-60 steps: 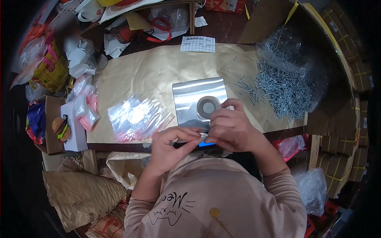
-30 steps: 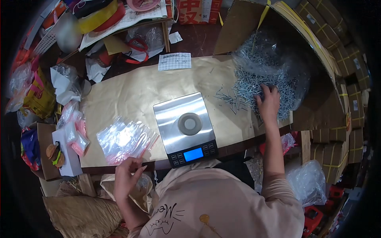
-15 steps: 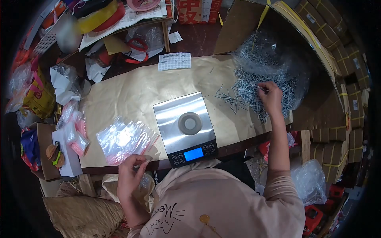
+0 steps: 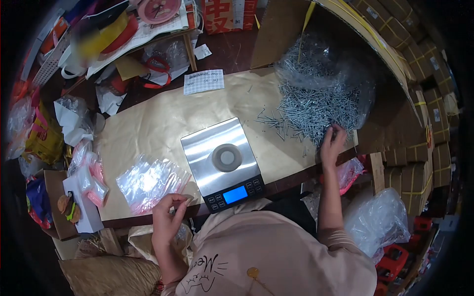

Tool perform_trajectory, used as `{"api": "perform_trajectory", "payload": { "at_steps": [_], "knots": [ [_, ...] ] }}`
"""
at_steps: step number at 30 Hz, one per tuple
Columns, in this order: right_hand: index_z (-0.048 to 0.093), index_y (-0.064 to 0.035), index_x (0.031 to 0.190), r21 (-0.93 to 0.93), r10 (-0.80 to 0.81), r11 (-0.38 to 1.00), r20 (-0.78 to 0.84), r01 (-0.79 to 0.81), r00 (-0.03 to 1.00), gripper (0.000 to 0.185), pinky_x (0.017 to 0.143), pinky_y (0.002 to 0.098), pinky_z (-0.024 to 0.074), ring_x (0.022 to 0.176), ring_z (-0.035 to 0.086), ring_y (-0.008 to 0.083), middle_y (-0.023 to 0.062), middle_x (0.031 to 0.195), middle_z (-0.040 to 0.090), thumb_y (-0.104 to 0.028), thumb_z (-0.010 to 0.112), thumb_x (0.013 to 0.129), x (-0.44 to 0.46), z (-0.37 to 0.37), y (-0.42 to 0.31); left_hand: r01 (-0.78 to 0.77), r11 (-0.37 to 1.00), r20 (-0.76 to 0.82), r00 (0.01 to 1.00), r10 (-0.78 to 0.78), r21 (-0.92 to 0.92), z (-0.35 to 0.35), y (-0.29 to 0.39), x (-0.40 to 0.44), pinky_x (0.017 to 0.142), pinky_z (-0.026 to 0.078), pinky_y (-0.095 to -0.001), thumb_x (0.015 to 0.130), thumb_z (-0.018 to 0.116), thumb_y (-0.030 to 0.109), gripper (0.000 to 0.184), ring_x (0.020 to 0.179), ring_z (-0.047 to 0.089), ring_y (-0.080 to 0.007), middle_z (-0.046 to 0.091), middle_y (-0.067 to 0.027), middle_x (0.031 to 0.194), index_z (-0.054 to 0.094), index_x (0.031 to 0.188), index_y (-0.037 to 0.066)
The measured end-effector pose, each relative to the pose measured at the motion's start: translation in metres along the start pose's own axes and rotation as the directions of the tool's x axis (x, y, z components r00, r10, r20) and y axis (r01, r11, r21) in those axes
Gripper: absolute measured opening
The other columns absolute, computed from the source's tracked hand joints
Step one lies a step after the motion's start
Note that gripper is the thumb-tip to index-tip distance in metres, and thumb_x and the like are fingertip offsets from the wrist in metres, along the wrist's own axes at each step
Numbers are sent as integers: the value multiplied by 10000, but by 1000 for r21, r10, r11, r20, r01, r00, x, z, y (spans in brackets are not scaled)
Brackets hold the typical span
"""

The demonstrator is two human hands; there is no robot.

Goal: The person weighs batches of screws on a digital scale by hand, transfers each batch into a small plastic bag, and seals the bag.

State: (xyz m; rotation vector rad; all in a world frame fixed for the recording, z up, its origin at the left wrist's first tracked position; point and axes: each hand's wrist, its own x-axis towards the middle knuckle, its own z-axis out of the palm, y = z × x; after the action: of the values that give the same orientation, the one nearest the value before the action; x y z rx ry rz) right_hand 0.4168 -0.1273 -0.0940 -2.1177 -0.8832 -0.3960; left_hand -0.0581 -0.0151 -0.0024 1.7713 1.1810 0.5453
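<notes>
My left hand [image 4: 167, 214] is at the table's front edge, beside clear zip bags [image 4: 150, 183] with red seams. Its fingers are curled, the thumb close to the index finger; what they hold is too small to tell. At the lower edge of a heap of grey screws [image 4: 316, 106], my right hand [image 4: 333, 143] has its fingers bent inward, their contents hidden. Between my hands, a silver scale [image 4: 200, 148] with a lit blue display carries a round grey roll [image 4: 227, 158], lying flat.
A handwritten label sheet [image 4: 204, 82] lies at the back of the brown paper. Clear plastic partly covers the screws inside an open carton [image 4: 390, 113]. On the left are a white box [image 4: 83, 209] and a yellow bag [image 4: 44, 138]. Stacked cartons [image 4: 414, 180] stand right.
My hands have parted from above the scale. My right hand went into the screws and has since drawn down to their near edge. The whole view has also shifted.
</notes>
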Motion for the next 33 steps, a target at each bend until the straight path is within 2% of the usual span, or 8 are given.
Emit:
{"api": "perform_trajectory", "payload": {
  "at_steps": [2, 5, 9, 14, 24, 27, 30, 33],
  "knots": [
    [491, 7, 1184, -52, -47, 998, -13, 46, 999, 339, 1007, 454, 282, 1128, 429, 360, 207, 1164, 493, -194, 542, 915, -11, 11, 1, -15, 1000, 14, 1000, 15, -7, 2, 2, 2, 676, 495, -271, 827, 662, 30, 111, 746, 645, -160, 668, -119, 840, 627, 913, -30],
    [479, 12, 1186, -111, -84, 991, -95, 73, 992, 364, 1014, 471, 268, 1142, 421, 364, 200, 1161, 496, -215, 550, 911, -17, 21, -7, -37, 999, 17, 999, 37, -3, 5, -2, 4, 679, 495, -271, 828, 659, 33, 105, 745, 645, -163, 668, -120, 845, 630, 909, -28],
    [482, 17, 1195, -40, 30, 999, -14, -31, 999, 409, 998, 444, 295, 1147, 421, 365, 208, 1191, 494, -241, 586, 895, -16, 14, -7, -35, 999, 29, 999, 35, -15, 6, 3, 5, 676, 496, -272, 830, 660, 39, 101, 743, 648, -171, 665, -121, 838, 632, 905, -23],
    [473, 7, 1251, -174, -40, 984, -66, 28, 997, 498, 980, 470, 317, 1147, 418, 387, 250, 1234, 449, -243, 649, 859, -12, 28, -9, -91, 996, 19, 996, 91, 12, 5, 2, 7, 667, 510, -278, 836, 658, 46, 109, 735, 658, -182, 663, -116, 833, 629, 918, -19],
    [467, -52, 1282, -43, -3, 999, -67, 1, 998, 713, 986, 471, 327, 1150, 413, 401, 249, 1201, 440, -280, 795, 691, -16, 34, -32, -68, 997, 35, 997, 68, -24, 12, 7, 13, 685, 512, -279, 822, 672, 38, 107, 746, 664, -190, 669, -123, 830, 638, 902, -24],
    [471, -71, 1290, -145, 8, 989, -80, -19, 997, 722, 1000, 475, 326, 1195, 395, 404, 253, 1250, 429, -277, 802, 682, -14, 37, -43, -95, 995, 31, 995, 94, 23, 11, -1, 11, 713, 509, -254, 829, 658, 0, 100, 774, 644, -128, 667, -87, 840, 619, 912, -40],
    [528, -70, 1240, -44, 0, 999, -99, -5, 995, 667, 993, 475, 342, 1187, 414, 402, 241, 1247, 451, -254, 811, 665, -14, 40, -38, -85, 996, 42, 996, 84, 21, 10, -4, 11, 718, 504, -250, 833, 656, 6, 95, 776, 635, -119, 665, -80, 840, 619, 911, -37],
    [555, -69, 1216, -20, -65, 998, -133, 63, 989, 640, 974, 468, 354, 1140, 446, 391, 217, 1200, 476, -238, 814, 656, -18, 39, -35, -61, 998, 57, 996, 62, -23, 15, -1, 14, 709, 503, -280, 815, 669, 22, 105, 773, 656, -187, 665, -121, 836, 631, 899, -28]
  ]
}}
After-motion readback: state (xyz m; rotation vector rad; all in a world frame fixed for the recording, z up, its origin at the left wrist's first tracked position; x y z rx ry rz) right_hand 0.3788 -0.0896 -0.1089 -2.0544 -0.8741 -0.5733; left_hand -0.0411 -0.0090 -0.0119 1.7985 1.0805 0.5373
